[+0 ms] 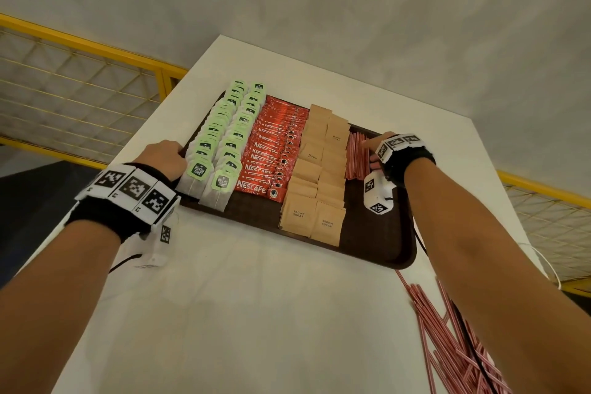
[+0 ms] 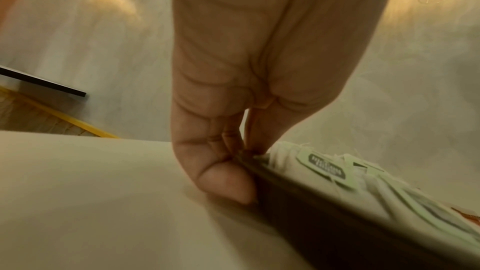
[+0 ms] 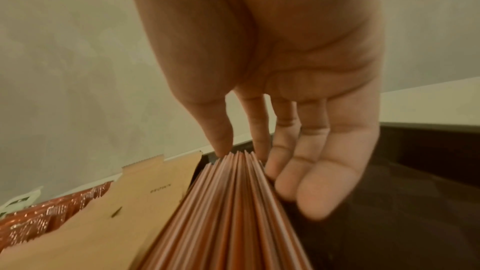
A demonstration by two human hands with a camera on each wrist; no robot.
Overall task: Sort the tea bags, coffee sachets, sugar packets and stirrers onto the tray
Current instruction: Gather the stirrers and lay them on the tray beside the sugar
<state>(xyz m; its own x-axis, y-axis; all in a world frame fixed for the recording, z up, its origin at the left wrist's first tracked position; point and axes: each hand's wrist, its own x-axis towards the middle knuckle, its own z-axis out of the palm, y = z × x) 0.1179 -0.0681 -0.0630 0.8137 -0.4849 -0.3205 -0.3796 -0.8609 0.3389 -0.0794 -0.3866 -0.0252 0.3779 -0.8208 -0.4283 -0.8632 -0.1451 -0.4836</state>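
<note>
A dark brown tray (image 1: 377, 240) sits on a white table (image 1: 256, 313), already filled in neat columns. Along its left side run two overlapping rows of tea bags (image 1: 220, 150) with green tags; next to them a stacked column of red coffee sachets (image 1: 271, 157); then two columns of tan sugar packets (image 1: 316, 176); and on the right a bundle of red-and-white stirrers (image 1: 356, 157) lying lengthwise at the far end of the tray. The near right part of the tray is bare. The left hand (image 1: 166, 160) is at the tray's left edge, just beside the tea bags; in the left wrist view its curled fingers (image 2: 226, 182) and thumb pinch the tray's rim, with the little finger down against the table. The right hand (image 1: 383, 150) is over the stirrers on the tray. The right wrist view shows it with fingers (image 3: 319, 182) straight and spread a little: the thumb tip touches the far ends of the bundle on one side, and the fingers lie along the other side, resting against it rather than curling round it. More stirrers lie in a loose heap (image 1: 454, 345) on the table off the tray's near right corner, under the right forearm. Beyond the table are yellow railings (image 1: 80, 51) with wire mesh.
</note>
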